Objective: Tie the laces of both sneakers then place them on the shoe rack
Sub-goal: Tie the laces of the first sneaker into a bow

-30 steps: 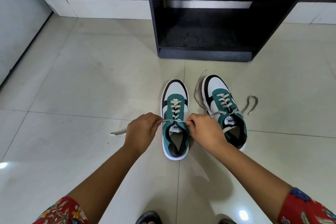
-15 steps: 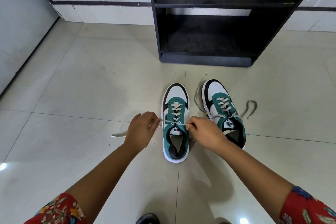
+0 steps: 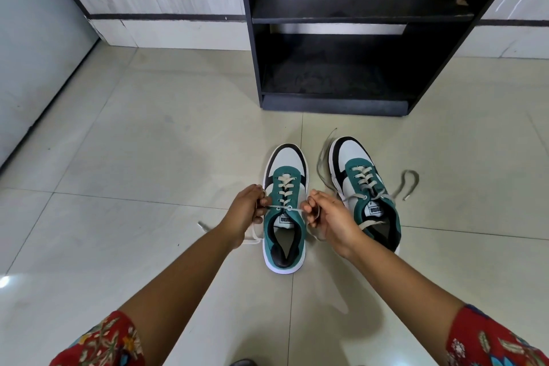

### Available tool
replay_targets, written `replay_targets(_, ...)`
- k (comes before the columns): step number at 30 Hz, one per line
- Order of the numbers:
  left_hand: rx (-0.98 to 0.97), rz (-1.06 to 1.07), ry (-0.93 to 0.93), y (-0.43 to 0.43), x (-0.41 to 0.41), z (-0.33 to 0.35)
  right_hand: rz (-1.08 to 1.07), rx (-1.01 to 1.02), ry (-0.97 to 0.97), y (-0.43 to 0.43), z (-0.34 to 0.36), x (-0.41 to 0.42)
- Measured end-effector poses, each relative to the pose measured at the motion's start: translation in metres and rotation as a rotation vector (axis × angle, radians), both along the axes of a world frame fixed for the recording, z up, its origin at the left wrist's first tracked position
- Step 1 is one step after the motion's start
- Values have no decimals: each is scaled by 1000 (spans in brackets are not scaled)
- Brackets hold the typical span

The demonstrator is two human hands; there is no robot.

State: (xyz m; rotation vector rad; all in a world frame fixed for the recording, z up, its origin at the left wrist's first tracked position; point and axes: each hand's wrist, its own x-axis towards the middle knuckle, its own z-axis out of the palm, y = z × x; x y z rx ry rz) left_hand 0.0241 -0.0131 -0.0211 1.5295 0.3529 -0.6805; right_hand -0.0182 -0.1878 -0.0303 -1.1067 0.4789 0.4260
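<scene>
Seen from above on a pale tiled floor (image 3: 148,157): two green, white and black sneakers side by side, toes toward a black shoe rack (image 3: 341,104) standing against the wall. Rack shelves dark and hard to read; top of the rack cut off by the frame edge.

Left sneaker (image 3: 285,208) upright on its sole, between the two hands. Left hand (image 3: 245,211) just beside its left flank, grip closed on one end of the lace (image 3: 285,208), fingertips curled under and mostly hidden. Right hand (image 3: 332,223) just beside its right flank, grip closed on the other end, a small loop of lace showing at the fingers. Lace stretched taut across the top eyelets, crossed at the middle; whether knotted there, too small to tell. Loose tail of the lace trailing on the floor behind the left wrist, partly hidden by the forearm.

Right sneaker (image 3: 367,193) angled slightly, near the right hand, its heel partly covered by that hand and wrist. Right sneaker's laces (image 3: 408,184) undone, one end curling on the floor to its right, the other lying along its left side.

Red floral sleeves (image 3: 101,342) cut off at the bottom corners. Dark shape at the bottom edge, too cropped to identify.
</scene>
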Motion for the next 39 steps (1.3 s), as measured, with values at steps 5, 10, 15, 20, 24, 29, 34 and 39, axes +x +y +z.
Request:
replay_targets(5,51,-136,-232,-1,0,13,145,-220,-116,-2,17,4)
replay_targets(10,7,-246,-383,-12,-6,24,234,-315,-217,12,25,14)
replay_targets(15,-75,-263,-341,-16,-7,31,214,-282,-197,19,25,18)
replay_targets(20,-65,-268,-215,-7,1,17,257,-256,-306,18,24,16)
replay_targets(24,-68,-168,-237,-10,2,16,283,-258,-348,16,24,14)
replay_targets(29,-58,-152,-270,-10,1,17,220,-325,-319,17,22,14)
replay_targets(34,36,-191,-483,-9,-5,22,88,-324,-145,21,26,21)
replay_targets(39,742,-480,-1209,6,-7,7,194,-333,-37,21,24,26)
